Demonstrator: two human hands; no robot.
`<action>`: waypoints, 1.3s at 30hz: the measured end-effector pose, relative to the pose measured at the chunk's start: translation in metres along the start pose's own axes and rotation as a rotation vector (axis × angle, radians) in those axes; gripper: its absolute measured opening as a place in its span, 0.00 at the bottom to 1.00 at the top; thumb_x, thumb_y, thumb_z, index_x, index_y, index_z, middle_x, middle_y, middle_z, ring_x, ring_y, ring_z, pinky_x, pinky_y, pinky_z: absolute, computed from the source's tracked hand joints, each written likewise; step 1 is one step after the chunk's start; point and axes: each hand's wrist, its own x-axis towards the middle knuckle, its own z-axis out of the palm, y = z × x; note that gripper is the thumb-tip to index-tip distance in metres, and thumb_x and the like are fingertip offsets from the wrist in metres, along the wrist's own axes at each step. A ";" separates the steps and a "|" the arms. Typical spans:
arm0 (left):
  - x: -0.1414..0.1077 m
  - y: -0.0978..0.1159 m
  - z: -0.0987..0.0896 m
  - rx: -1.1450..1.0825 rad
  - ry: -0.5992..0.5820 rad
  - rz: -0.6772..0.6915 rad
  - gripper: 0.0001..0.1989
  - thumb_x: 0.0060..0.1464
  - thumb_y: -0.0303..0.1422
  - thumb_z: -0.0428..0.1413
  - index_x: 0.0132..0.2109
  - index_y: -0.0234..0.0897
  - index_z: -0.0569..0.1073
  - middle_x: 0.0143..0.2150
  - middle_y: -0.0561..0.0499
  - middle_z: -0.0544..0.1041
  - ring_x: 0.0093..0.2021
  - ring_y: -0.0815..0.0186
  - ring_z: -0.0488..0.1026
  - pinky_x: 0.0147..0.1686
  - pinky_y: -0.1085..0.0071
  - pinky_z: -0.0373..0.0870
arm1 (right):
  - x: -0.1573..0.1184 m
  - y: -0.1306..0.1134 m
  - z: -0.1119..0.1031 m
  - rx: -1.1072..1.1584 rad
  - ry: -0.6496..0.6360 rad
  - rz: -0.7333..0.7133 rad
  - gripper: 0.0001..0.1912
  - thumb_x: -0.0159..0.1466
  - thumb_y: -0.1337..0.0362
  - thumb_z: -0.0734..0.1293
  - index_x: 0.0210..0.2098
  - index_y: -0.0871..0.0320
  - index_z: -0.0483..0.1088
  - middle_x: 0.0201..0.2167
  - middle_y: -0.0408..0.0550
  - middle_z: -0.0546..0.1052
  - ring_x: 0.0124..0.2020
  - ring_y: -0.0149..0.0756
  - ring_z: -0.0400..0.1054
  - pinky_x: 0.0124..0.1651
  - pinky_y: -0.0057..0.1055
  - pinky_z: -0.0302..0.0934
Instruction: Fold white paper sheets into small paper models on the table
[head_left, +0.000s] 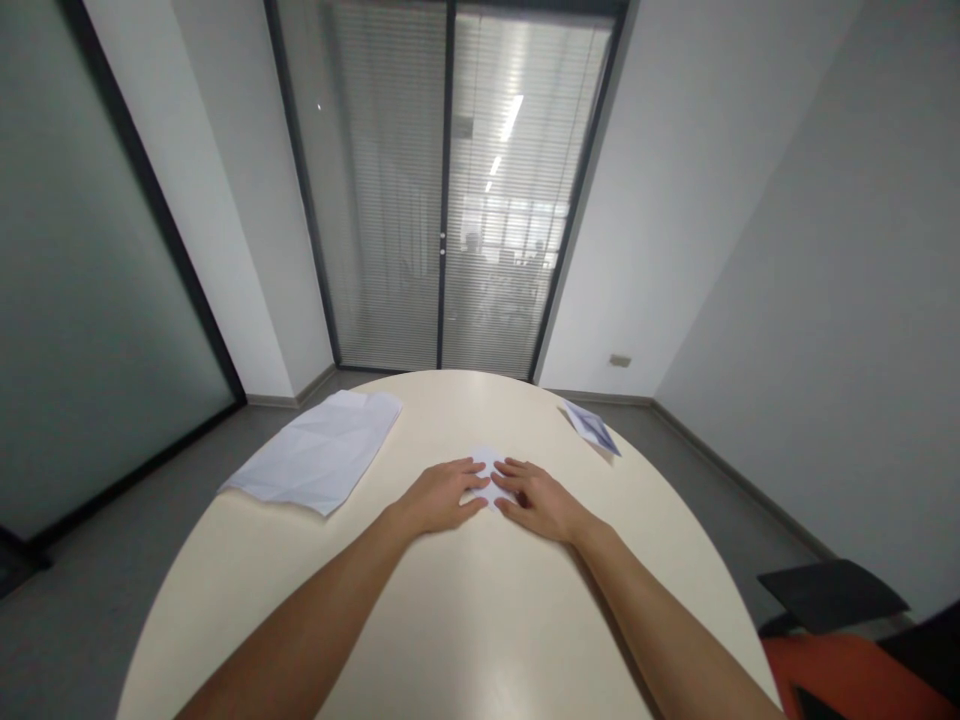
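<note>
A small white piece of paper [487, 460] lies on the cream table [450, 620], partly covered by both hands. From its left side my left hand [444, 497] rests on it, fingers stretched out and a little apart. My right hand [541, 500] presses on the paper from the right, its fingers extended with a gap between thumb and index finger. The fingertips of the two hands almost meet over the paper. How the paper is folded under them cannot be made out.
Large creased white sheets [322, 445] lie at the table's left edge. A small folded paper [592, 428] with a bluish side sits at the right edge, slightly overhanging. An orange and black chair [847, 670] stands at the lower right. Glass doors [442, 200] with blinds are beyond the table.
</note>
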 end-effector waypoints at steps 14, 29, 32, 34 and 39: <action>-0.001 0.002 0.000 0.027 0.011 -0.030 0.22 0.61 0.43 0.54 0.59 0.40 0.74 0.63 0.48 0.72 0.65 0.58 0.67 0.63 0.61 0.64 | -0.004 -0.014 -0.010 0.164 -0.076 -0.058 0.12 0.61 0.64 0.67 0.42 0.51 0.81 0.52 0.49 0.79 0.55 0.44 0.73 0.53 0.35 0.67; -0.002 -0.006 -0.001 -0.044 0.049 0.019 0.18 0.60 0.43 0.57 0.53 0.40 0.77 0.60 0.47 0.75 0.63 0.59 0.68 0.63 0.62 0.64 | -0.003 -0.007 0.000 0.087 -0.047 -0.032 0.30 0.68 0.50 0.64 0.65 0.55 0.65 0.65 0.55 0.67 0.67 0.46 0.58 0.70 0.46 0.50; -0.002 -0.007 -0.001 -0.046 0.067 0.036 0.16 0.59 0.41 0.58 0.50 0.40 0.78 0.58 0.47 0.76 0.60 0.58 0.70 0.61 0.62 0.66 | -0.004 -0.005 0.000 0.070 -0.032 -0.015 0.28 0.66 0.50 0.66 0.61 0.54 0.70 0.63 0.55 0.69 0.65 0.48 0.62 0.67 0.46 0.54; -0.003 -0.007 -0.001 -0.053 0.078 0.049 0.14 0.59 0.40 0.59 0.49 0.41 0.78 0.56 0.47 0.76 0.57 0.59 0.71 0.59 0.62 0.68 | -0.004 -0.003 0.000 0.063 -0.017 0.002 0.26 0.64 0.49 0.68 0.59 0.53 0.73 0.61 0.55 0.72 0.62 0.49 0.65 0.65 0.45 0.58; -0.004 -0.005 -0.002 -0.056 0.095 0.068 0.13 0.59 0.39 0.59 0.48 0.42 0.79 0.51 0.47 0.75 0.54 0.59 0.71 0.56 0.63 0.69 | -0.004 -0.001 -0.001 0.054 -0.010 0.002 0.25 0.63 0.47 0.69 0.55 0.51 0.75 0.59 0.55 0.74 0.59 0.49 0.68 0.62 0.46 0.60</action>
